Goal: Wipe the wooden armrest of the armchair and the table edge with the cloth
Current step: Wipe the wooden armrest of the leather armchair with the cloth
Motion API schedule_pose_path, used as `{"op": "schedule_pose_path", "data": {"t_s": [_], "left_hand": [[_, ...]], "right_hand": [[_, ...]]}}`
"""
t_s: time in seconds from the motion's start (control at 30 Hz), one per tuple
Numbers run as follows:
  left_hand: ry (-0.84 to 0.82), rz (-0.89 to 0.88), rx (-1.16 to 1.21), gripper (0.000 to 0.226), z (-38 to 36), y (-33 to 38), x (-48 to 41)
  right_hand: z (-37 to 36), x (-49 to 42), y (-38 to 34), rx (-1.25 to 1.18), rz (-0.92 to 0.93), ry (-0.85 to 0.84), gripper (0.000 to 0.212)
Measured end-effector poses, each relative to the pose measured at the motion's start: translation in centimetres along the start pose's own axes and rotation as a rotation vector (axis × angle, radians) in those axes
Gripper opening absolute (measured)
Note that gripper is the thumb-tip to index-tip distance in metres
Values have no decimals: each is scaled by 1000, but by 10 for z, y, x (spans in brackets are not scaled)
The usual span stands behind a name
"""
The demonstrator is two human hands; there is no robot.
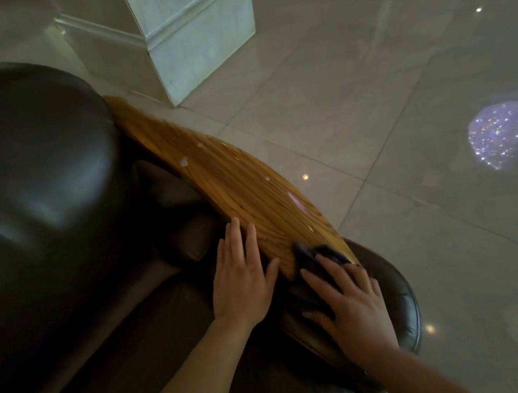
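The wooden armrest (231, 180) is a long glossy plank with striped grain, running from the dark leather armchair's back (26, 187) toward me. A dark cloth (309, 260) lies bunched on the armrest's near end. My right hand (351, 304) presses flat on the cloth, fingers spread over it. Beside it, my left hand (243, 277) rests flat on the armrest's inner edge, fingers apart and holding nothing. No table is in view.
A white marble column base (189, 33) stands beyond the armrest's far end. Polished tile floor (423, 100) spreads to the right, with light reflections. The leather front of the arm (402, 306) curves under my right hand.
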State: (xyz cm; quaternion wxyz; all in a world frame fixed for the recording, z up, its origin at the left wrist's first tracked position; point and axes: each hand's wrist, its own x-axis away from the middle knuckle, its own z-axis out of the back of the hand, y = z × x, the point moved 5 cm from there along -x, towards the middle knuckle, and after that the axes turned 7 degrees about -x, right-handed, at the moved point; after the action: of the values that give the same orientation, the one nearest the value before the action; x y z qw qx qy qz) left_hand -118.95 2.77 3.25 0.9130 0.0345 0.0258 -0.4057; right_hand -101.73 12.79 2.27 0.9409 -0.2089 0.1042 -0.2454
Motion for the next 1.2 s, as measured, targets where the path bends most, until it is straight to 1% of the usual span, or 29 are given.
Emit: {"op": "schedule_pose_path", "data": {"t_s": [0.07,0.13,0.17,0.27,0.3,0.37,0.43,0.5,0.53,0.57,0.63,0.67,0.7,0.73,0.8,0.83,0.87,0.9,0.93,1.0,1.03,1.07,1.1,1.13,1.2], "left_hand": [[27,-24,-2,76,-4,-2,-2],[41,-56,-10,77,-5,-3,-4],[40,-67,-12,78,-5,-4,-5],[55,-100,-16,76,-1,-3,-12],[75,-116,-19,73,2,-3,-19],[111,-137,-18,67,7,-2,-34],[129,-140,-21,68,7,-4,-45],[140,-140,-28,68,1,-6,-47],[149,-143,-25,68,-1,-6,-46],[159,-145,-20,68,-3,-7,-46],[167,-136,-16,68,-5,-7,-46],[168,-131,-18,68,-6,-7,-46],[171,-132,-17,69,-6,-7,-46],[175,-139,-13,69,-6,-7,-46],[188,-155,-4,70,-6,-7,-45],[194,-157,0,70,-7,-7,-45],[202,-156,7,69,-7,-7,-45],[208,-153,13,69,-7,-7,-45],[211,-148,16,69,-7,-7,-45],[204,-144,19,68,-7,-8,-45],[204,-148,21,68,-6,-8,-45],[206,-152,21,67,-6,-8,-45],[205,-151,19,67,-5,-8,-45],[198,-148,14,68,-4,-8,-45],[183,-142,9,69,-3,-6,-46]], "right_hand": [[-18,5,5,111,93,-61,69],[-23,-1,16,143,109,-53,68],[-21,-10,22,131,68,-35,68],[-12,-47,28,3,-134,14,66],[-13,-53,22,-3,-151,22,65],[-22,-48,6,72,-65,3,66],[-33,-31,2,137,84,-37,66],[-32,-28,10,171,178,-36,63],[-28,-34,15,161,173,-23,61],[-22,-44,19,129,125,-7,60],[-14,-63,21,46,-30,12,60],[-14,-67,19,19,-79,16,60],[-15,-65,16,20,-75,9,61],[-18,-59,14,43,-12,-7,61],[-25,-40,16,99,230,-56,61],[-24,-33,21,103,318,-73,61],[-20,-33,27,74,337,-67,59],[-15,-39,33,13,285,-44,57],[-10,-52,37,-84,168,-9,55],[-7,-81,43,-379,-148,32,52],[-7,-92,44,-500,-260,38,52],[-6,-97,44,-560,-299,39,52],[-5,-95,41,-541,-261,28,50],[-3,-86,36,-461,-176,26,50],[-6,-48,27,-222,70,8,51]]}}
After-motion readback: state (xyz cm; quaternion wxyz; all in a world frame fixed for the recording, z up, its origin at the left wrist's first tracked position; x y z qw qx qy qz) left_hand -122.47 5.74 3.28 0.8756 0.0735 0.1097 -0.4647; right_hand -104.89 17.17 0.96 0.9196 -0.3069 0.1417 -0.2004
